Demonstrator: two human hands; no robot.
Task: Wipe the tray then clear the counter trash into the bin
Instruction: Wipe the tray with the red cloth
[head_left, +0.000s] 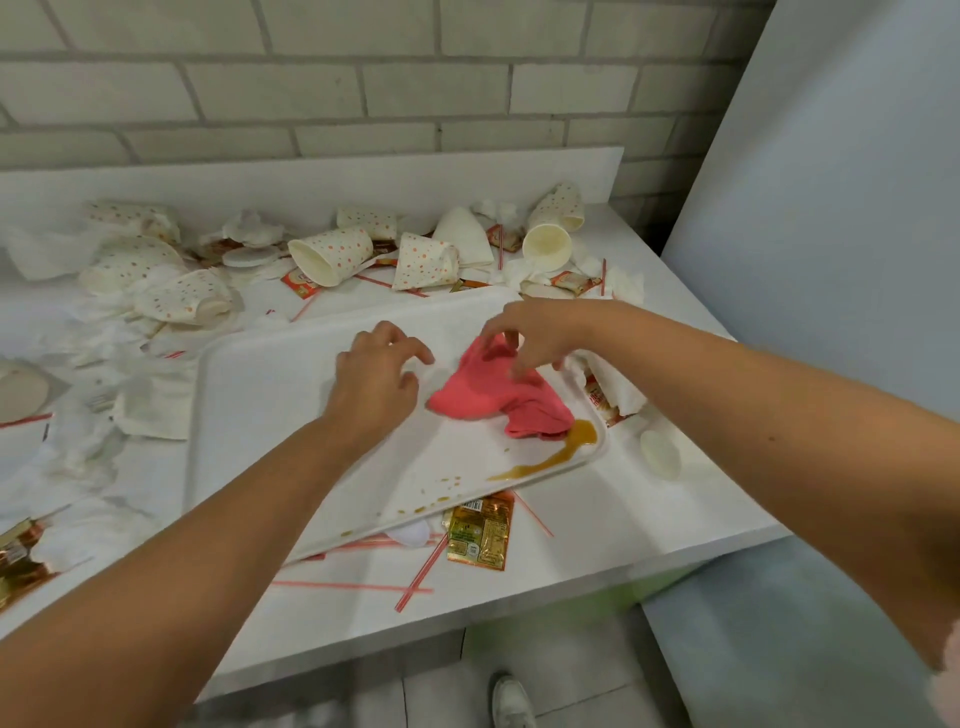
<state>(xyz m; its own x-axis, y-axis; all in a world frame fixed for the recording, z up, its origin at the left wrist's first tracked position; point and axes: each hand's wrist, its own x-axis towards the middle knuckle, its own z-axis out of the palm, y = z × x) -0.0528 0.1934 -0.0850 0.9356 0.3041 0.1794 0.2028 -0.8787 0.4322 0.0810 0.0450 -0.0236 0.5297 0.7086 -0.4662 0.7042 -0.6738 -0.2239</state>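
Observation:
A white tray (260, 395) lies tilted on the white counter (597, 551). A crumpled pink cloth (493, 400) sits on its right half, beside a streak of brown sauce (566, 447) near the tray's right corner. My right hand (530, 332) reaches in from the right, and its fingertips pinch the cloth's top edge. My left hand (376, 379) hovers over the tray just left of the cloth, fingers loosely curled, holding nothing.
Spotted paper cups (332, 254), crumpled napkins (150, 405), red straws (353, 587) and sauce packets (480, 532) litter the counter around the tray. A brick wall (363, 78) stands behind, a pale panel (831, 208) to the right. My shoe (511, 701) shows on the floor below.

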